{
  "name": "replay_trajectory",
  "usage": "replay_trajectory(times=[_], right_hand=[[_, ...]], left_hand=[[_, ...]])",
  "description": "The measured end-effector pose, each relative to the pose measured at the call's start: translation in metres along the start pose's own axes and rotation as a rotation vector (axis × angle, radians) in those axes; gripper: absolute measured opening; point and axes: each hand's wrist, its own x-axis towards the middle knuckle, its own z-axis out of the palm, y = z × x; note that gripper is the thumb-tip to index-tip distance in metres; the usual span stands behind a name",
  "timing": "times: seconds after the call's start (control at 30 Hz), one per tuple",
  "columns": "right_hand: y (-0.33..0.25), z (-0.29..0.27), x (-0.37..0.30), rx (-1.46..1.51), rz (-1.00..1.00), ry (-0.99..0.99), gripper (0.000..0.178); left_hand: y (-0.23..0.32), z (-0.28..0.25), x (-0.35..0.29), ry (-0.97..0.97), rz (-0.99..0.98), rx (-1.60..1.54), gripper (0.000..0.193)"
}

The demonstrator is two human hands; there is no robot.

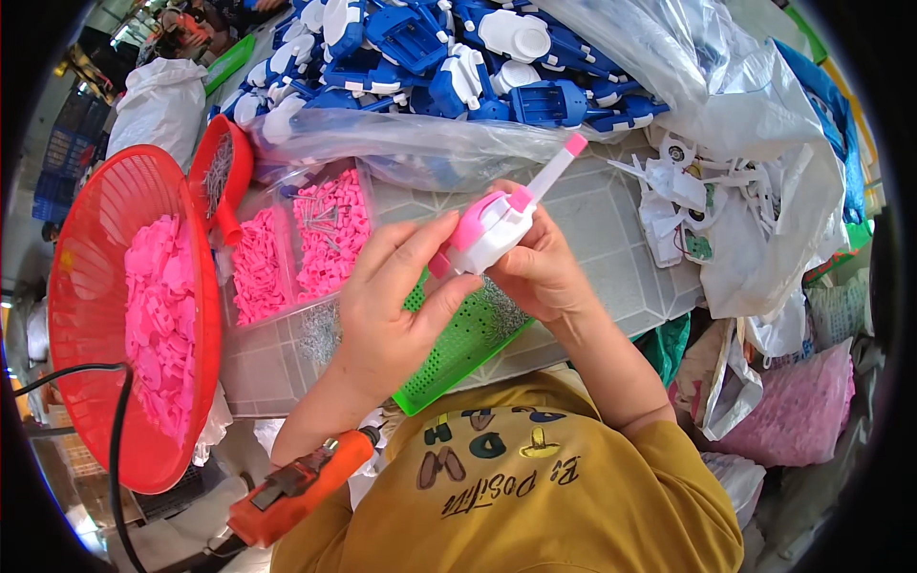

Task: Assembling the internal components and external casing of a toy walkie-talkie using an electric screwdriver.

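Both my hands hold a small white and pink plastic toy (497, 224) with a white rod and pink tip sticking up to the right. My right hand (540, 272) grips its body from below. My left hand (396, 306) presses fingers and thumb against its pink left side. Under my hands sits a green perforated tray (458, 358) with small metal screws in it. An orange electric screwdriver (296, 487) lies by my left elbow, its black cable running left.
A red round basket (105, 210) of pink plastic pieces stands at left. Clear compartments (301, 239) hold pink parts and screws; a red scoop (224, 172) lies beside them. A pile of blue and white toy parts (449, 57) fills the back. Plastic bags (764, 191) crowd the right.
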Motion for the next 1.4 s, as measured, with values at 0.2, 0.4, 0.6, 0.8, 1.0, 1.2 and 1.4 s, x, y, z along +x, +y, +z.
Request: replay_trajectory(times=[0.2,0.4,0.6,0.8,1.0,1.2,1.4], right_hand=[[0.006,-0.003,-0.002,-0.023,-0.034,0.031,0.077],[-0.002,-0.004,-0.003,-0.147,-0.149,0.013,0.070],[-0.024,0.028,-0.007,-0.789,-0.113,0.025,0.071],[-0.019,0.054,-0.008,-1.328,-0.486,0.053,0.050],[-0.017,0.050,-0.008,-1.424,-0.575,-0.067,0.049],[-0.014,0.053,-0.014,-1.483,-0.587,-0.028,0.048],[0.016,0.040,-0.019,-1.201,-0.287,0.156,0.046]], left_hand=[[-0.003,-0.001,-0.002,-0.032,0.080,0.010,0.051],[-0.006,-0.002,0.004,-0.079,0.059,-0.072,0.051],[-0.028,-0.005,-0.009,-0.190,-0.417,-0.599,0.046],[-0.058,0.007,-0.026,-0.124,-0.405,-1.001,0.046],[-0.056,0.000,-0.020,-0.240,-0.281,-0.938,0.052],[-0.060,-0.004,-0.021,-0.274,-0.260,-0.857,0.052],[-0.068,-0.014,-0.030,-0.046,-0.455,-0.890,0.062]])
